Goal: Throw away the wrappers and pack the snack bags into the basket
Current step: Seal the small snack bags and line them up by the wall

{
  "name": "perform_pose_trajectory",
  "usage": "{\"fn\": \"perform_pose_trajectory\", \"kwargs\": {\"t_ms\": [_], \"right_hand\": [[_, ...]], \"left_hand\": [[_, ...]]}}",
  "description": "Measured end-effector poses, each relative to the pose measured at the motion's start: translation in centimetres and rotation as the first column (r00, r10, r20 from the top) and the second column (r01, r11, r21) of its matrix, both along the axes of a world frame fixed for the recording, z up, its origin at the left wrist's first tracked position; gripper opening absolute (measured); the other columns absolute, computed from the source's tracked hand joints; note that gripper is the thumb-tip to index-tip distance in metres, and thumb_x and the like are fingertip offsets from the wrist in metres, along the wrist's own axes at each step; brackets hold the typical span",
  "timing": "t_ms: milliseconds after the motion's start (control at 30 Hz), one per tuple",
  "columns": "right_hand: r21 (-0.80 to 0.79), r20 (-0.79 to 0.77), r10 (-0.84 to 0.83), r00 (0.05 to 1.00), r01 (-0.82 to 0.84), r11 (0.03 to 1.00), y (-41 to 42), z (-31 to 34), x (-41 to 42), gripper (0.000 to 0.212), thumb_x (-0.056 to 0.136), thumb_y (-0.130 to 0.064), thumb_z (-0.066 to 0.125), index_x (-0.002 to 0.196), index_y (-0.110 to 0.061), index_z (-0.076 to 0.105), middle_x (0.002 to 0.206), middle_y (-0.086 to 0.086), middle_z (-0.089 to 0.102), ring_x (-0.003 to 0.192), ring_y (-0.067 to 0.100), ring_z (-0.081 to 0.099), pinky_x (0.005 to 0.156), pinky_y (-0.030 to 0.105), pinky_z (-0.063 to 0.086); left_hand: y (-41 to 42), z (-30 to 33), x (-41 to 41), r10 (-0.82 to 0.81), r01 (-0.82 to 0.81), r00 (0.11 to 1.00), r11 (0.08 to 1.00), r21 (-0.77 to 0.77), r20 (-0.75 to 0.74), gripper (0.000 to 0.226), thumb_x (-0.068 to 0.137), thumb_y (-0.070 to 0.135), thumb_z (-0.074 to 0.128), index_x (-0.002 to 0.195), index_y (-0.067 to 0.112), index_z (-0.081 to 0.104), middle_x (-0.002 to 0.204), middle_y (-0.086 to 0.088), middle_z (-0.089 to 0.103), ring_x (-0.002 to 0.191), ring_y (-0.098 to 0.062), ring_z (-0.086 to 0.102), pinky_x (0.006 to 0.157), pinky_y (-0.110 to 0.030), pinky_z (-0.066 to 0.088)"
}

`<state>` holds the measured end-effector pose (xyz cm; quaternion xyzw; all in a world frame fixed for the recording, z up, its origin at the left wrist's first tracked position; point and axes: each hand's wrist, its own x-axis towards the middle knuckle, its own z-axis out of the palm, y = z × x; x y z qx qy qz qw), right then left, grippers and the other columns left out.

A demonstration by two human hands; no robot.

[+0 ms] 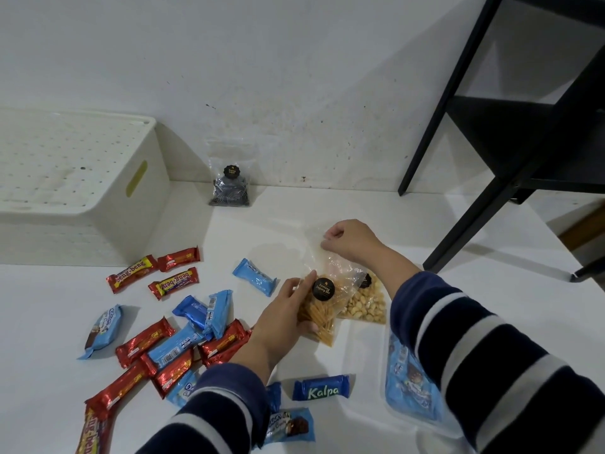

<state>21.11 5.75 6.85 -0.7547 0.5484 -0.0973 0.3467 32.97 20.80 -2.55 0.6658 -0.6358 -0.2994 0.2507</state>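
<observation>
A: Surface and room?

B: I see a smooth white floor (376, 204) meeting a scuffed, speckled white wall (294, 77). Black angular furniture frame (510, 132) at 2 o'clock. Perforated white plastic basket (98, 188), boxy, slot handle, at 10 o'clock.

A: Hands?

B: My left hand (281, 317) grasps a clear crinkly snack bag of thin yellow sticks (319, 317), round black label, at centre. Right hand (348, 239) pinches that bag's transparent top edge. Both sleeves striped navy and white.

A: Other task items?

B: A clear bag of pale nuts (365, 306) lies touching the stick bag at its 3 o'clock. A third bag, dark discs (230, 186), leans upright against the wall at 12. Glossy red Beng-Beng wrappers (132, 273) and blue foil wrappers (255, 281) scatter from 9 to 7; a blue Kalpa bar (322, 388) at 6.
</observation>
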Motion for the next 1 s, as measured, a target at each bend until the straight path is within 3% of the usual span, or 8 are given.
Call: {"fn": "perform_pose_trajectory", "kwargs": {"t_ms": [233, 400, 500, 600, 667, 733, 867, 1000], "right_hand": [[-0.068, -0.031, -0.008, 0.999, 0.006, 0.998, 0.4, 0.2, 0.9, 0.009, 0.086, -0.022, 0.064, 0.077, -0.026, 0.067, 0.092, -0.009, 0.066, 0.091, 0.013, 0.06, 0.082, 0.033, 0.052], [-0.026, -0.059, 0.003, 0.998, -0.004, 1.0, 0.7, 0.6, 1.6, 0.023, 0.082, -0.021, 0.06, 0.092, -0.002, 0.068, 0.099, 0.011, 0.069, 0.09, 0.027, 0.065, 0.084, 0.043, 0.055], [-0.041, -0.042, -0.012, 0.999, 0.01, 0.999, 0.8, 0.6, 1.8, 0.01, 0.084, -0.021, 0.061, 0.081, -0.016, 0.069, 0.091, -0.006, 0.068, 0.089, 0.016, 0.064, 0.081, 0.037, 0.055], [-0.057, -0.029, -0.017, 0.999, 0.015, 0.998, 0.8, 0.5, 1.9, 0.009, 0.084, -0.02, 0.064, 0.078, -0.024, 0.069, 0.095, -0.009, 0.069, 0.09, 0.013, 0.063, 0.084, 0.036, 0.054], [-0.044, -0.022, 0.006, 1.0, -0.007, 0.999, 0.8, 0.7, 1.5, 0.006, 0.083, -0.025, 0.066, 0.087, -0.024, 0.07, 0.1, -0.008, 0.068, 0.095, 0.013, 0.062, 0.089, 0.038, 0.052], [-0.023, -0.081, 0.063, 0.995, -0.065, 0.998, 0.7, 1.2, 0.5, 0.028, 0.083, -0.03, 0.068, 0.108, -0.019, 0.067, 0.11, -0.005, 0.064, 0.103, 0.015, 0.058, 0.094, 0.035, 0.048], [-0.033, -0.22, 0.092, 0.971, -0.101, 0.994, 0.2, 1.7, -1.9, 0.022, 0.086, -0.013, 0.062, 0.106, -0.01, 0.07, 0.11, 0.005, 0.068, 0.1, 0.021, 0.061, 0.088, 0.033, 0.05], [-0.082, -0.153, 0.015, 0.988, -0.028, 0.996, 0.4, 1.6, -2.7, 0.022, 0.085, -0.004, 0.06, 0.099, -0.013, 0.074, 0.105, 0.004, 0.07, 0.093, 0.017, 0.062, 0.08, 0.027, 0.05]], "left_hand": [[0.1, -0.1, 0.0, -0.012, 0.012, 1.0, 1.0, -0.016, 0.025, 0.093, 0.079, 0.029, 0.072, 0.145, 0.046, 0.008, 0.143, 0.014, 0.023, 0.125, -0.012, 0.039, 0.095, -0.022, 0.034], [0.2, -0.2, 0.0, -0.008, 0.009, 1.0, 1.0, -0.026, 0.025, 0.092, 0.08, 0.032, 0.071, 0.145, 0.046, 0.007, 0.145, 0.013, 0.021, 0.126, -0.013, 0.039, 0.098, -0.026, 0.037], [0.3, -0.1, 0.0, -0.023, 0.024, 0.999, 0.999, -0.031, 0.038, 0.091, 0.08, 0.033, 0.07, 0.144, 0.047, 0.006, 0.145, 0.013, 0.021, 0.126, -0.014, 0.04, 0.1, -0.028, 0.04], [0.4, -0.2, 0.1, -0.013, 0.013, 1.0, 1.0, -0.024, 0.021, 0.091, 0.081, 0.032, 0.07, 0.144, 0.049, 0.006, 0.144, 0.016, 0.021, 0.126, -0.013, 0.039, 0.1, -0.028, 0.04], [0.4, -0.2, 0.1, 0.006, -0.006, 1.0, 1.0, -0.019, -0.003, 0.092, 0.08, 0.029, 0.071, 0.143, 0.049, 0.007, 0.144, 0.016, 0.022, 0.126, -0.012, 0.04, 0.101, -0.029, 0.041], [0.3, -0.2, 0.2, 0.026, -0.026, 1.0, 1.0, -0.015, -0.01, 0.092, 0.08, 0.029, 0.071, 0.144, 0.049, 0.008, 0.143, 0.016, 0.022, 0.125, -0.012, 0.04, 0.1, -0.029, 0.041], [0.2, -0.3, 0.4, 0.083, -0.083, 0.996, 0.997, 0.003, -0.013, 0.093, 0.08, 0.028, 0.071, 0.144, 0.049, 0.008, 0.145, 0.012, 0.022, 0.124, -0.014, 0.042, 0.097, -0.029, 0.041], [0.0, -0.4, 0.3, 0.079, -0.079, 0.997, 0.997, 0.004, -0.024, 0.092, 0.08, 0.027, 0.072, 0.144, 0.049, 0.01, 0.143, 0.012, 0.023, 0.123, -0.014, 0.041, 0.096, -0.026, 0.039]]}}
